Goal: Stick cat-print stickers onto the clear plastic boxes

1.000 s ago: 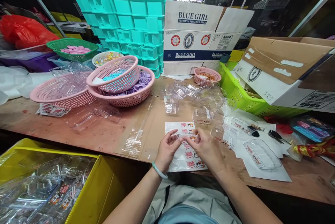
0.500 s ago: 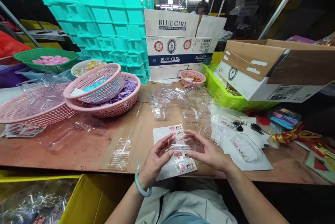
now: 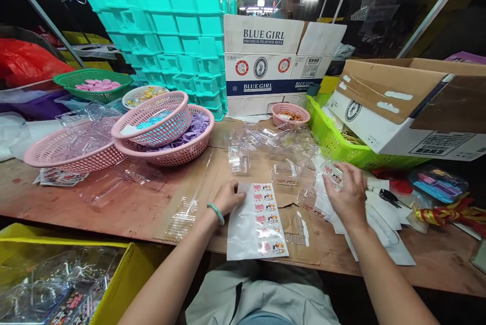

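Note:
A white sticker sheet (image 3: 261,221) with a column of small cartoon stickers lies on the table's near edge. My left hand (image 3: 228,197), a green bangle on its wrist, rests with curled fingers on the sheet's upper left edge. My right hand (image 3: 343,196) is off to the right, its fingers bent down around a small clear plastic box (image 3: 334,177) that bears a sticker. That box sits among other stickered clear boxes on white backing sheets (image 3: 379,213). One more clear box (image 3: 284,174) stands just beyond the sticker sheet.
Loose clear boxes (image 3: 266,137) are heaped mid-table. Pink baskets (image 3: 167,135) sit at the left, a lime basket (image 3: 334,143) and cardboard cartons (image 3: 398,102) at the right, stacked teal bins (image 3: 170,36) behind. A yellow bin (image 3: 125,284) of clear boxes is at lower left. A person stands behind the cartons.
Both hands held a clear box over the sticker sheet. Now they have parted: the right carried the box to the right, and the left dropped onto the sheet's edge.

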{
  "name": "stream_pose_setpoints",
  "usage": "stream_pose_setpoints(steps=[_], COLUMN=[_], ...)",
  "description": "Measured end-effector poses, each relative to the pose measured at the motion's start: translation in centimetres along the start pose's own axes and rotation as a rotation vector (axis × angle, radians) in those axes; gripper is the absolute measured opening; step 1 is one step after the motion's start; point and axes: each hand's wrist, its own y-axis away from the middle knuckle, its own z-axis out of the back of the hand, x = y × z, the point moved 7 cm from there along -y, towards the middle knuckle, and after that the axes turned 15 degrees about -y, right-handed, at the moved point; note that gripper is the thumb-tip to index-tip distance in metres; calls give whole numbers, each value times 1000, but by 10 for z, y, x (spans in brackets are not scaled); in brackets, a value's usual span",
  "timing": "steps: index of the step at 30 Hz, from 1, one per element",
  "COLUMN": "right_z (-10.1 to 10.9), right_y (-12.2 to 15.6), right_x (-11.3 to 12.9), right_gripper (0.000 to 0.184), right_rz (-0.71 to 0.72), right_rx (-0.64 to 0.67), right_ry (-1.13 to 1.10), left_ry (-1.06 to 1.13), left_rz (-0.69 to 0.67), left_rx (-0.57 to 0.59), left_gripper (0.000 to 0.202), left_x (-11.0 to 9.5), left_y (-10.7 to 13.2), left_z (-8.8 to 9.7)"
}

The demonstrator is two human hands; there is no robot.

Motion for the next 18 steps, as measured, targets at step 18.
stream_pose_setpoints(steps=[18], right_z=[-124], right_y=[77], right_x=[93], right_gripper=[37], right_rz=[-151], right_rx=[451], right_ry=[-449], left_ry=[1023], left_rz=[112], left_rx=[202], left_gripper=[90], left_x=[-14], left_y=[67], left_z=[-34])
